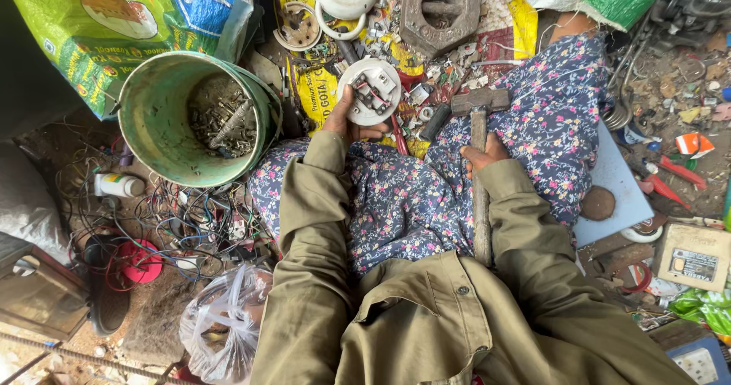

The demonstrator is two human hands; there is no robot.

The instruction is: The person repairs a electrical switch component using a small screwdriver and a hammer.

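So the person is sitting on the ground with a flowery skirt (426, 194) spread over the lap, and pretty much everything sits around that skirt. Left hand (344, 122) is just past the far edge of the skirt, fingers wrapped around the rim of a round white electrical fitting (368, 90), its metal innards facing up; the grip there is closed firmly on the disc. Right hand (481, 154) rests on top of the skirt, closed around the wooden handle of a hammer (479, 111); the handle runs back down across the lap toward the jacket, and the steel head lies at the skirt's far edge, just beside the white fitting. Off the skirt's left side stands a green bucket (152, 118) with a heap of small metal scrap in the bottom, and nearer than that a tangle of coloured wires (190, 225) on the dirt. Beyond the skirt, past the fitting, there's a heavy rusty hexagonal metal block (442, 8) lying on a yellow sack among loose screws and bits. To the skirt's right lies a pale blue board (613, 194) with a brown round patch on it, and red-handled pliers (670, 179) just past that.
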